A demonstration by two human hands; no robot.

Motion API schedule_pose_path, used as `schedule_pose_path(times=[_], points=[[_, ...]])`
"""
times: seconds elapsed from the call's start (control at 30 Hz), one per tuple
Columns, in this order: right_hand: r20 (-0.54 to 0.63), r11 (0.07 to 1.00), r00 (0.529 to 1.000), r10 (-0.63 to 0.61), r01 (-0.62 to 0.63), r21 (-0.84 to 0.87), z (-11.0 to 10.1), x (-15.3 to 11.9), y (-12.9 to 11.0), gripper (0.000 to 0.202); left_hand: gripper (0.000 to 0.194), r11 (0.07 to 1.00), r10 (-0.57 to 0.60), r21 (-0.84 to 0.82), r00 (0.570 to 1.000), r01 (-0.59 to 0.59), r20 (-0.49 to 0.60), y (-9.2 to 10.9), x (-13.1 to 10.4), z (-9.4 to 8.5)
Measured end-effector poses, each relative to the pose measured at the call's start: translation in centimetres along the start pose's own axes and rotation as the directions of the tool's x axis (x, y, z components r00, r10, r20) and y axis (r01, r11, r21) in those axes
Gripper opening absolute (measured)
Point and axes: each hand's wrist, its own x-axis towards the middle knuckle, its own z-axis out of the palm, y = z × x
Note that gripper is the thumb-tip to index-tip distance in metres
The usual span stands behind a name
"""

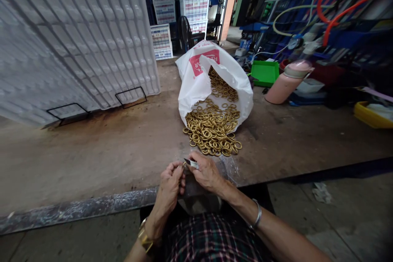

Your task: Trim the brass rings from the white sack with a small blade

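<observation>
I stood watching one person work at a single table (129, 151) with two bare hands, held close together at its near edge. The left hand (172, 178) pinched what looked like one small brass-coloured ring (184, 164) between thumb and finger, though little of it showed. The right hand (207, 172) was closed round one small knife (193, 164), its dark tip pointing at the left hand's fingertips (whether it touched the ring, I could not tell).

Just beyond the hands, one heap of brass-coloured rings (213, 131), far too many to count, spilled from the mouth of one white sack (190, 90) onto the table. More rings lay inside the sack, which bore one red printed label (205, 63) on top.

To the left, two black wire stands (63, 107) stood at the foot of the ribbed, translucent plastic sheets (92, 28). Right of the sack were one pink bottle (284, 86), one green tray (264, 74) and, farther right, one yellow tray (373, 116). One gold-coloured watch (145, 237) circled the left wrist; one silvery bangle (258, 214), the right forearm.
</observation>
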Motion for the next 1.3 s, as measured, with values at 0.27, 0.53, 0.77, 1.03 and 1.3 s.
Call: schedule_pose_path(times=[0.27, 0.53, 0.77, 1.03, 1.3], points=[[0.027, 0.977, 0.999, 0.047, -0.051, 0.209, -0.4, 0.4, -1.2, 0.015, 0.036, 0.959, 0.193, 0.227, 0.977, -0.168, -0.092, -0.2, -0.1, 0.0], [0.096, 0.894, 0.982, 0.162, -0.187, 0.406, 0.2, 0.9, -0.9, 0.022, 0.035, 0.972, 0.147, 0.192, 0.988, -0.136, -0.042, -0.3, -0.1, -0.1], [0.091, 0.904, 0.986, 0.139, -0.164, 0.396, 0.0, 0.7, -1.5, 0.011, 0.037, 0.997, 0.023, 0.069, 0.994, -0.03, 0.105, -0.6, -0.3, -0.6], [0.132, 0.895, 0.984, 0.117, -0.162, 0.417, -0.2, 0.8, -1.8, 0.015, 0.034, 1.0, 0.022, -0.002, 0.992, -0.022, 0.127, -0.6, -0.5, -0.7], [0.044, 0.976, 0.992, 0.117, -0.123, 0.182, -0.2, 0.6, -0.9, 0.016, 0.033, 0.998, 0.047, -0.039, 0.989, -0.042, 0.14, -0.2, -0.8, -0.5]])
